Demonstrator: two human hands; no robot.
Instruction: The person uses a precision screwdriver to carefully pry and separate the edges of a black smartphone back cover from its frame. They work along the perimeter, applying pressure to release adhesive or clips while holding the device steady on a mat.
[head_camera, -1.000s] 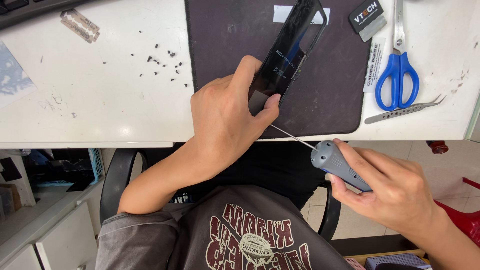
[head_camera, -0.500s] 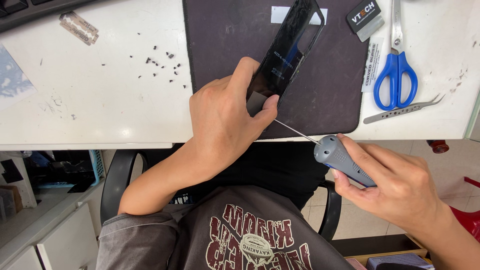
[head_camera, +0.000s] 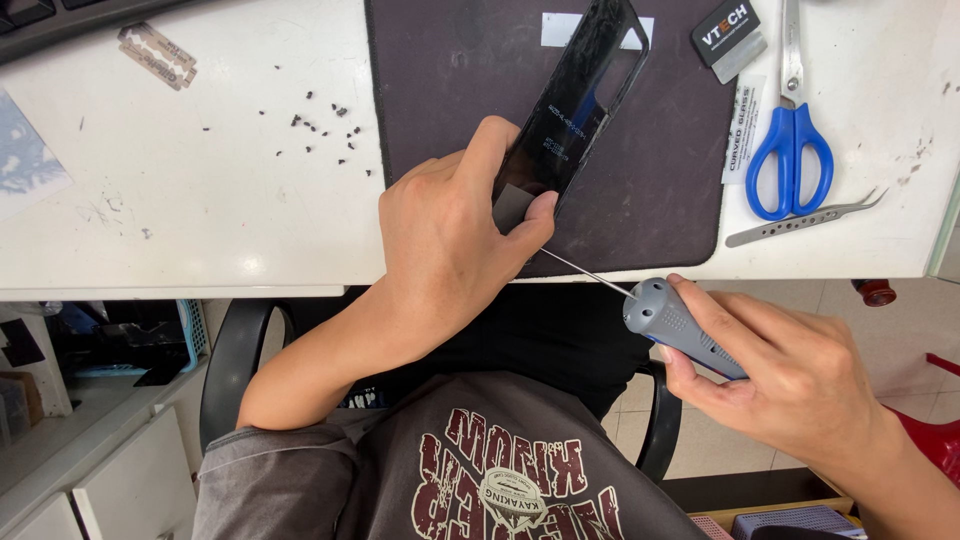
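Here the black phone back cover (head_camera: 575, 100) lies on the dark mat (head_camera: 660, 200) at the worktop (head_camera: 200, 200) edge, its lower end pinned under the left hand (head_camera: 450, 235). The right hand (head_camera: 790, 375), fingers wrapped round the grey precision screwdriver (head_camera: 665, 320), should keep the thin shaft level and pressure light.

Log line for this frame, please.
left hand: pins glossy black phone back cover on dark mat | right hand: grips grey-handled thin screwdriver, tip at cover's lower end
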